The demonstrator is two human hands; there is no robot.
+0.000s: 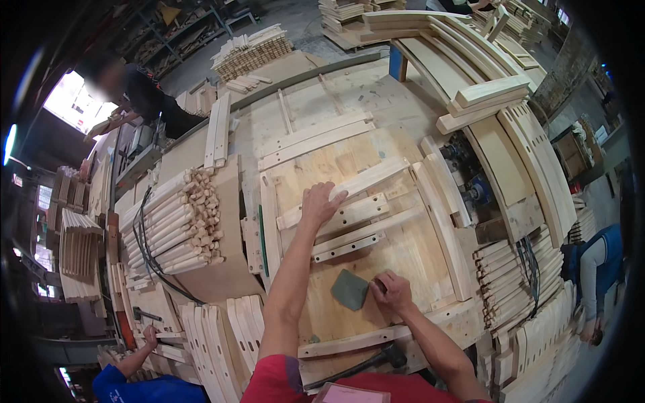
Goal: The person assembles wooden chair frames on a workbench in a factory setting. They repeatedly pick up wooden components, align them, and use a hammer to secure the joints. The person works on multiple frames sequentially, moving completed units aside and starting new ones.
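Note:
Several pale wooden rails with drilled holes lie across a plywood work board (336, 319) in front of me. My left hand (321, 203) reaches over them, its fingers closed round a long plain wooden rail (376, 176). Just nearer lies a holed rail (359, 212), and beyond that a second holed rail (349, 247). Low over the board, my right hand (392, 291) is curled beside a green sandpaper-like sheet (349, 290). Whatever its fingers hold, if anything, is hidden. A black-headed mallet (390, 356) lies near my body, beyond the board's front rail (356, 341).
Bundled wooden spindles (168, 228) lie to the left. Curved slats (208, 342) stand at the near left, and more wood (517, 282) is stacked on the right. A raised frame (497, 154) stands at the far right. Co-workers are at the left (148, 376) and right (598, 269).

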